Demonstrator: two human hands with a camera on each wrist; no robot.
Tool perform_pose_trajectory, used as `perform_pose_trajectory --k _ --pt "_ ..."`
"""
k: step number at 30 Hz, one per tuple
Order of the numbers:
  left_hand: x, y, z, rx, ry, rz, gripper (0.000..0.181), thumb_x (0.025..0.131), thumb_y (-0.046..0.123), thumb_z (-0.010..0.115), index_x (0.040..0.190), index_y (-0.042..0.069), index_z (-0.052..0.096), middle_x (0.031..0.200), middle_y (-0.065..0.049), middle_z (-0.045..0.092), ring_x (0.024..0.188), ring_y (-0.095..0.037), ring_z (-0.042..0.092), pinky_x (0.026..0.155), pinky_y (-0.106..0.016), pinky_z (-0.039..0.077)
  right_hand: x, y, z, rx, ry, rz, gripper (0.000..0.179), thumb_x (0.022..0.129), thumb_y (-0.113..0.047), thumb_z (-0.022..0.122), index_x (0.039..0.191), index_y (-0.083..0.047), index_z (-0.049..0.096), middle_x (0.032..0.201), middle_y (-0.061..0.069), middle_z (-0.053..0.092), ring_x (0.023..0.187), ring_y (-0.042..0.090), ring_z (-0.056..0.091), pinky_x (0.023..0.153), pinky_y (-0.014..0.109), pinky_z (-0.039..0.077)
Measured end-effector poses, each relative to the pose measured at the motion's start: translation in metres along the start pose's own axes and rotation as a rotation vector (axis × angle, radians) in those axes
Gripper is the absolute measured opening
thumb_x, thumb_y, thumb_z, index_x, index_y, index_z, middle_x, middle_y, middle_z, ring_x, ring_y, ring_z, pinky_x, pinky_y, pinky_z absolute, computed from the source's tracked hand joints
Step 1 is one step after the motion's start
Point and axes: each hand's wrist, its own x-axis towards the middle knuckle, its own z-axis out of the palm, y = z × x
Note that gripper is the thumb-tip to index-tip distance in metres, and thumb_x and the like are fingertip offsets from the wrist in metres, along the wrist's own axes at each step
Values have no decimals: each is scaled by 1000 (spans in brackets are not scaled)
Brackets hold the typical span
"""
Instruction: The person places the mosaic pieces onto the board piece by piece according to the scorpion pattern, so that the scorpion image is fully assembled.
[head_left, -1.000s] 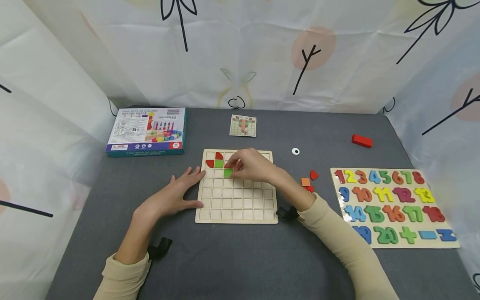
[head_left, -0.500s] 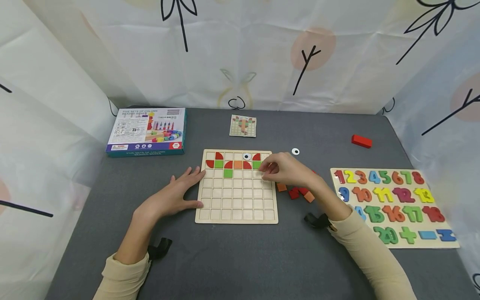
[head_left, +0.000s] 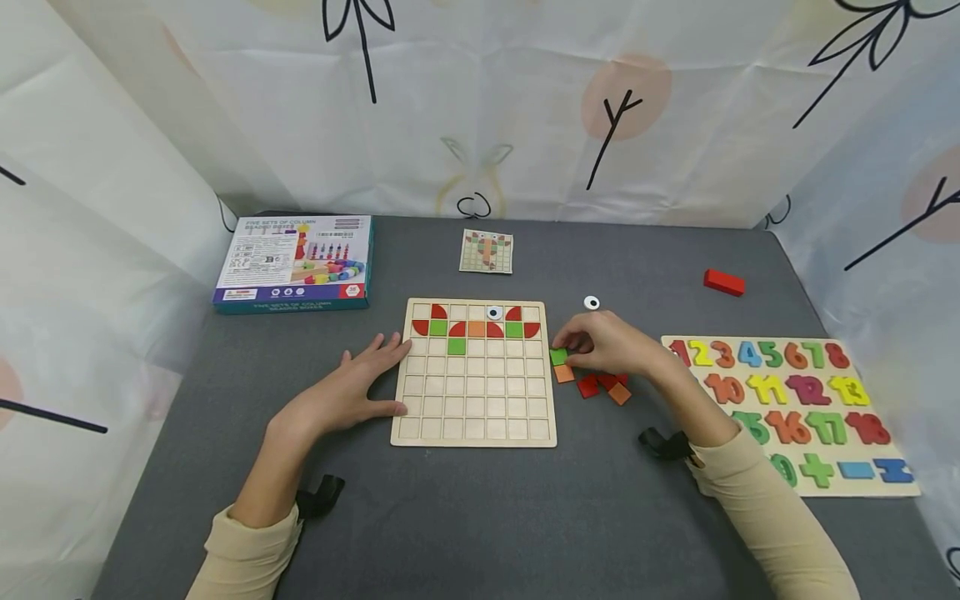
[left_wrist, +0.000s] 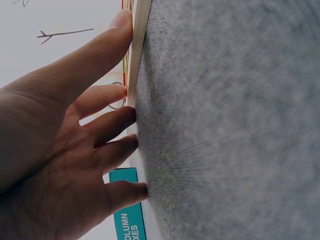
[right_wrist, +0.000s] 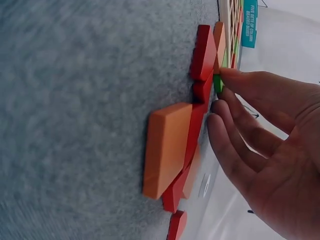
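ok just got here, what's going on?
A person's right hand pinches a green square tile just off the right edge of a wooden grid board, while the left hand rests against its left edge. The far rows hold red quarter-circle tiles, green and orange squares and an eye disc; the third row has just one green square. Loose red and orange pieces lie right of the board, and a pattern card lies beyond it.

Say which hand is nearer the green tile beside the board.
Right. Right hand: touching the green tile. Left hand: across the board, at its left edge.
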Motion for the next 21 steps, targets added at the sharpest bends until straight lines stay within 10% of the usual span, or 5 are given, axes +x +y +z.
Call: perform_pose_trajectory --k 21 --pt "0 -1 0 -5 -4 -3 99 95 29 86 173 13 28 182 -18 18 171 -47 6 129 -82 3 3 3 -1 -33 -4 -13 26 92 2 78 118 -1 79 112 14 76 97 22 73 87 40 66"
